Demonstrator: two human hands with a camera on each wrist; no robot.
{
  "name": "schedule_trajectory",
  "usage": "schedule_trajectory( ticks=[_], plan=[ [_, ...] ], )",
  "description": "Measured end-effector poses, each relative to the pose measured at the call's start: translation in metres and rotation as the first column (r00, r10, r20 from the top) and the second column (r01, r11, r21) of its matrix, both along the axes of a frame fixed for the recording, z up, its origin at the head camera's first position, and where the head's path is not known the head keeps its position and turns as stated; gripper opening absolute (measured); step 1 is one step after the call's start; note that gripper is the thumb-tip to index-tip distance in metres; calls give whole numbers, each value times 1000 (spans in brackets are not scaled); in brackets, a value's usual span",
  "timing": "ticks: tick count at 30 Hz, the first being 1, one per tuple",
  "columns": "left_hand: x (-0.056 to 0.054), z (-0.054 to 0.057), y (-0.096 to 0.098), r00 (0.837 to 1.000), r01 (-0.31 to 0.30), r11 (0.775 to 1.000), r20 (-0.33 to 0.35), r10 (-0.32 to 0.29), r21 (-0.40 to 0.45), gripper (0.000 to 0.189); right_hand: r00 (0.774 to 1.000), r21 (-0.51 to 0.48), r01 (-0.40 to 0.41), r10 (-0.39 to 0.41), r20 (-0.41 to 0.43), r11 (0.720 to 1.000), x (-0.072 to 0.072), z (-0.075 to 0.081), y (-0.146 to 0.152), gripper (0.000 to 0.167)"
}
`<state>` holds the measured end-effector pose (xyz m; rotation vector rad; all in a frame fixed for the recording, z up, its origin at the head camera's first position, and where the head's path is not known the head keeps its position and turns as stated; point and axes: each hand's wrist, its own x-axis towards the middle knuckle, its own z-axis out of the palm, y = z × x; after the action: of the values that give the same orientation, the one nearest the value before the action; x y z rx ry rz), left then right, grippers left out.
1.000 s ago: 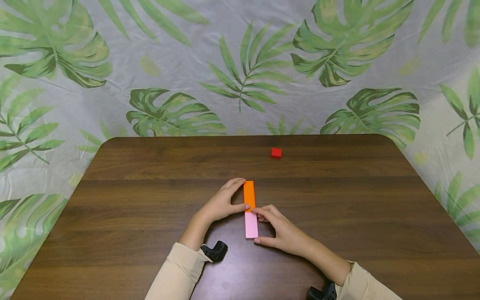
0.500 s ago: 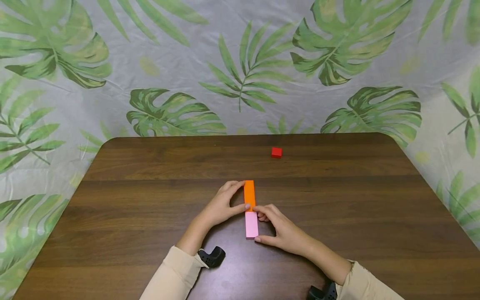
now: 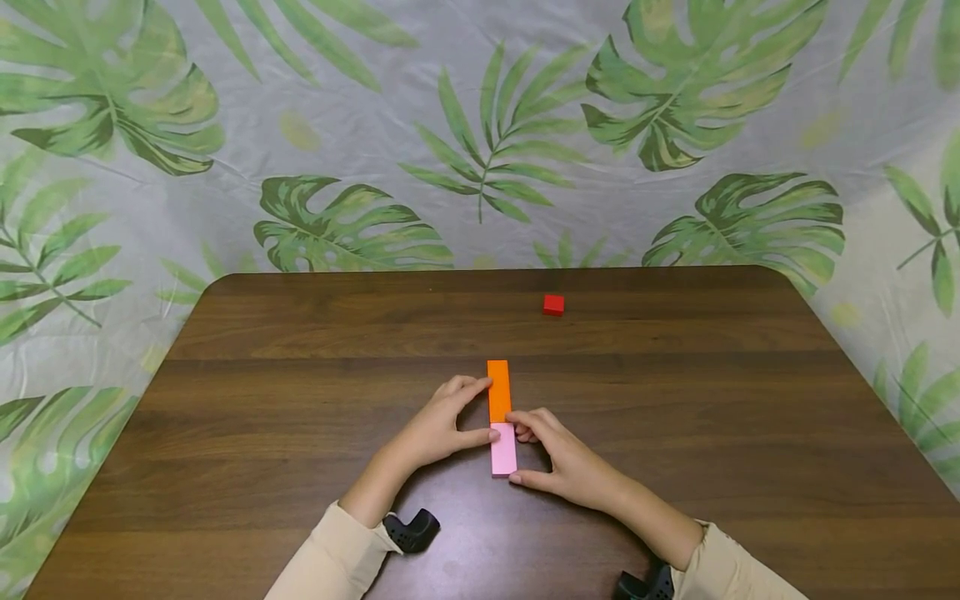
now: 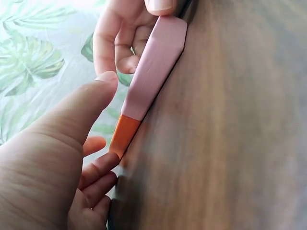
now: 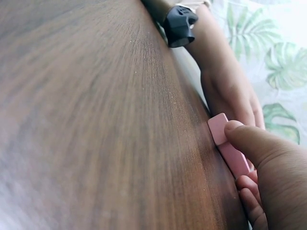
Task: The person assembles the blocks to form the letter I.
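An orange rectangular block (image 3: 498,392) and a pink rectangular block (image 3: 504,454) lie end to end in a line on the table, pink nearer. My left hand (image 3: 431,429) is on their left side, one fingertip at the orange block's side and the thumb by the pink block's far left corner. My right hand (image 3: 573,467) holds the pink block from the right, with the thumb at its near corner and the index fingertip by the seam. In the right wrist view, that thumb (image 5: 244,136) rests against the pink block's end.
A small red block (image 3: 553,305) lies near the far edge of the brown wooden table (image 3: 300,325). Behind it hangs a leaf-patterned cloth (image 3: 525,108). A black wrist device (image 3: 412,531) sits on the left wrist, with another (image 3: 645,583) on the right.
My left hand has slid nearer along the blocks; its thumb has moved from the orange block to the pink one. The right hand and both blocks stay nearly still.
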<state>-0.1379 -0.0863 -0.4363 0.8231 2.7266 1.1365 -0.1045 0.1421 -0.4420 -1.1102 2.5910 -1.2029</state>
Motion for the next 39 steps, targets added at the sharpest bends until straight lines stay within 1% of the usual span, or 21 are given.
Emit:
schedule_trajectory(
  ticks=[7,20,27,33,36,39],
  plan=[
    [4,0,0,999,24,1000,-23,-25,-19,74,1000,3,7,-7,24,1000,1,1,0,68],
    [5,0,-1,998,35,999,-51,-36,-18,72,1000,10,-5,5,8,1000,1,1,0,66],
    [5,1,0,998,36,999,-60,-37,-13,71,1000,11,2,-3,26,1000,0,2,-1,67],
    [4,-1,-1,998,33,999,-59,-34,-21,72,999,-7,1,-1,34,1000,0,4,-1,66],
    [4,-2,-1,998,33,999,-61,-34,-19,72,999,-24,15,-14,44,1000,-2,6,0,65],
    [4,-2,-1,998,33,999,-58,-34,-17,73,999,-39,45,-44,23,998,-7,8,2,64]
  ],
)
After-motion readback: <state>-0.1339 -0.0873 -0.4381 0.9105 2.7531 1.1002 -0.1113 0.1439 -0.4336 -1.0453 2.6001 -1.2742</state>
